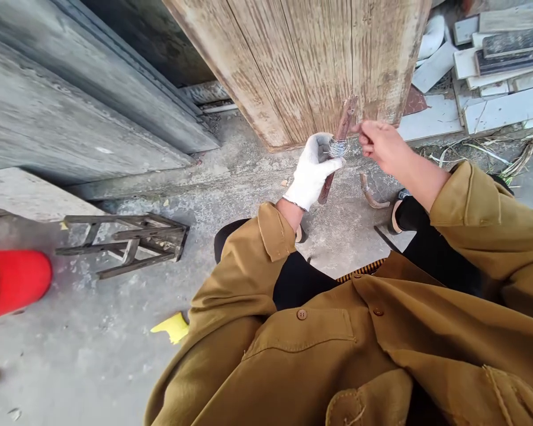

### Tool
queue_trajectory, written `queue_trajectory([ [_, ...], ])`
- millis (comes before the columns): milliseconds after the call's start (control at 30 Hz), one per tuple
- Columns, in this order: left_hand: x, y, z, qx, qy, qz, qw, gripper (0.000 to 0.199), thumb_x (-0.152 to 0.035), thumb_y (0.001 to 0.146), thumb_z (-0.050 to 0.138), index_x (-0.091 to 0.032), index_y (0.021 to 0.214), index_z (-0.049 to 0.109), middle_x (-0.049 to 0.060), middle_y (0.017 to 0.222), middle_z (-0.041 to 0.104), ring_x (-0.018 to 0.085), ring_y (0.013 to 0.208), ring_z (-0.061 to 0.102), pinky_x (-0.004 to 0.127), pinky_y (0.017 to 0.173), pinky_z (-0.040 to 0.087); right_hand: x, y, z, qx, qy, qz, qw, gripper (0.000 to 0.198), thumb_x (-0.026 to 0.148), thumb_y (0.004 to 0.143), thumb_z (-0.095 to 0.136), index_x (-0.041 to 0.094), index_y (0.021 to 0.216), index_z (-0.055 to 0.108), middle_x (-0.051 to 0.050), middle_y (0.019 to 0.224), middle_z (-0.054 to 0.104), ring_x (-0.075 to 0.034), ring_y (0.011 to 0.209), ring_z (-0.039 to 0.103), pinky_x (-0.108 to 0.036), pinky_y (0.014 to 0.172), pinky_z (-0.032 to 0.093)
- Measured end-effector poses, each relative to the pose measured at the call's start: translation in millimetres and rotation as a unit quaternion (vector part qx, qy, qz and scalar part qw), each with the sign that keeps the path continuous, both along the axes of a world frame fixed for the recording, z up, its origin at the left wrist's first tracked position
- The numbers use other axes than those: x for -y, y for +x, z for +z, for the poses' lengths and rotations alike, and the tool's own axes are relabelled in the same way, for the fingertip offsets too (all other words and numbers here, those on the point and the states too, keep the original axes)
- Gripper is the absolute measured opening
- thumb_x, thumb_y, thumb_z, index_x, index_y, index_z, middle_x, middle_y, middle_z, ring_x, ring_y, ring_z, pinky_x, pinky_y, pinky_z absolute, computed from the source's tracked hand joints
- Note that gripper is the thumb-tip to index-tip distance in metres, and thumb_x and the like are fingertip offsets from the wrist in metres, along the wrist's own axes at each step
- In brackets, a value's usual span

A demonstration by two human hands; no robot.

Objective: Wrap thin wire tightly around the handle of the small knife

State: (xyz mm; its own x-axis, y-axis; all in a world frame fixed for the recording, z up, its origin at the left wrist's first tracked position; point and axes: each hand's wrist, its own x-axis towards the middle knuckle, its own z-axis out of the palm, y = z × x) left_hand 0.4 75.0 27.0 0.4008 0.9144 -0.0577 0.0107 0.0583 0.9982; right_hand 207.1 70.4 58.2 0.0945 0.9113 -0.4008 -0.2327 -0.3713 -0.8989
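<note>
My left hand (pixel 313 171), in a white glove, grips a reddish-brown wooden stick (pixel 346 115) wound with thin metal wire (pixel 338 147). The stick is tilted, its lower end poking out below the glove. Just right of the stick's upper part is my bare right hand (pixel 379 145), with its fingers curled in and the index finger and thumb pressed together toward the stick. Whatever may be between those fingers is too small to make out. On the ground below the right hand lies a curved brown piece (pixel 372 192).
A wooden panel (pixel 311 65) leans in front of me. Stacked boards and tiles (pixel 510 59) lie at the right, near dry stalks (pixel 515 160). To the left are a small wooden stool (pixel 135 239) on its side, a red bucket (pixel 24 281) and a yellow scrap (pixel 173 327).
</note>
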Motion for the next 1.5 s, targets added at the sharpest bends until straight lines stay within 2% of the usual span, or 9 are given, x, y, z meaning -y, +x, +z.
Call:
queue_trajectory([
  [100, -6.0, 5.3, -6.9, -0.035, 0.063, 0.009, 0.997, 0.057, -0.050, 0.089, 0.092, -0.025, 0.129, 0.059, 0.008, 0.133, 0.067, 0.038, 0.143, 0.063, 0.056, 0.118, 0.053, 7.3, -11.4, 3.9, 0.016, 0.024, 0.035, 0.999, 0.049, 0.068, 0.096, 0.077, 0.024, 0.087, 0.055, 0.005, 0.068, 0.042, -0.008, 0.052, 0.031, -0.023, 0.045, 0.030],
  [267, -19.1, 6.2, -16.4, -0.084, 0.131, 0.031, 0.987, 0.060, -0.055, 0.090, 0.089, -0.026, 0.130, 0.057, 0.008, 0.132, 0.068, 0.034, 0.137, 0.067, 0.054, 0.118, 0.054, 11.5, -19.7, 13.4, 0.015, 0.009, 0.048, 0.999, 0.045, 0.056, 0.090, 0.088, 0.023, 0.089, 0.057, 0.003, 0.075, 0.055, -0.007, 0.055, 0.037, -0.022, 0.044, 0.027],
  [500, -21.5, 3.5, -23.8, -0.139, 0.156, 0.072, 0.975, 0.057, -0.048, 0.090, 0.088, -0.024, 0.131, 0.057, 0.008, 0.132, 0.068, 0.034, 0.134, 0.068, 0.055, 0.120, 0.052, 13.8, -25.3, 14.6, 0.016, -0.004, 0.039, 0.999, 0.044, 0.054, 0.093, 0.086, 0.022, 0.087, 0.056, 0.002, 0.075, 0.059, -0.005, 0.053, 0.038, -0.021, 0.042, 0.021],
  [667, -21.1, 4.9, -24.4, -0.146, 0.158, 0.082, 0.973, 0.055, -0.046, 0.089, 0.088, -0.025, 0.130, 0.058, 0.008, 0.129, 0.069, 0.035, 0.136, 0.067, 0.059, 0.124, 0.048, 12.7, -26.7, 9.7, 0.036, -0.010, 0.047, 0.998, 0.032, 0.035, 0.095, 0.084, 0.022, 0.087, 0.056, 0.004, 0.072, 0.055, -0.004, 0.051, 0.034, -0.020, 0.043, 0.018],
  [867, -19.3, 3.8, -18.6, -0.154, 0.186, 0.068, 0.968, 0.046, -0.041, 0.095, 0.080, -0.026, 0.133, 0.057, 0.008, 0.132, 0.066, 0.036, 0.143, 0.061, 0.064, 0.129, 0.040, 12.8, -26.6, 12.0, 0.005, -0.045, 0.075, 0.996, 0.041, 0.041, 0.089, 0.091, 0.023, 0.083, 0.055, 0.004, 0.068, 0.055, -0.005, 0.047, 0.032, -0.022, 0.039, 0.014],
  [1000, -18.4, 2.9, -18.4, -0.167, 0.212, 0.071, 0.960, 0.044, -0.039, 0.097, 0.078, -0.026, 0.134, 0.057, 0.009, 0.135, 0.064, 0.034, 0.145, 0.058, 0.062, 0.132, 0.037, 13.2, -27.2, 11.6, -0.014, -0.057, 0.079, 0.995, 0.036, 0.034, 0.088, 0.089, 0.021, 0.082, 0.056, 0.004, 0.070, 0.056, -0.004, 0.047, 0.029, -0.022, 0.040, 0.011],
  [1233, -21.9, 2.9, -23.2, -0.190, 0.234, 0.097, 0.949, 0.040, -0.040, 0.099, 0.078, -0.025, 0.130, 0.058, 0.010, 0.134, 0.065, 0.033, 0.148, 0.056, 0.056, 0.134, 0.036, 13.4, -27.8, 5.8, 0.016, -0.056, 0.053, 0.997, 0.025, 0.020, 0.083, 0.082, 0.024, 0.093, 0.060, 0.003, 0.076, 0.057, -0.007, 0.053, 0.037, -0.021, 0.043, 0.022],
  [1367, -23.3, 2.1, -26.0, -0.198, 0.239, 0.099, 0.945, 0.036, -0.036, 0.099, 0.077, -0.027, 0.129, 0.059, 0.009, 0.134, 0.064, 0.034, 0.146, 0.057, 0.054, 0.133, 0.039, 14.1, -28.3, 5.4, 0.026, -0.052, 0.050, 0.997, 0.025, 0.024, 0.086, 0.083, 0.024, 0.093, 0.058, 0.002, 0.077, 0.059, -0.008, 0.053, 0.037, -0.022, 0.042, 0.022],
  [1500, -19.0, 1.2, -18.6, -0.257, 0.254, 0.089, 0.928, 0.033, -0.028, 0.102, 0.069, -0.027, 0.133, 0.057, 0.010, 0.136, 0.064, 0.034, 0.144, 0.060, 0.054, 0.130, 0.044, 15.9, -27.9, 7.8, -0.006, -0.042, 0.061, 0.997, 0.038, 0.040, 0.090, 0.088, 0.023, 0.087, 0.054, 0.003, 0.073, 0.058, -0.006, 0.050, 0.033, -0.022, 0.041, 0.015],
])
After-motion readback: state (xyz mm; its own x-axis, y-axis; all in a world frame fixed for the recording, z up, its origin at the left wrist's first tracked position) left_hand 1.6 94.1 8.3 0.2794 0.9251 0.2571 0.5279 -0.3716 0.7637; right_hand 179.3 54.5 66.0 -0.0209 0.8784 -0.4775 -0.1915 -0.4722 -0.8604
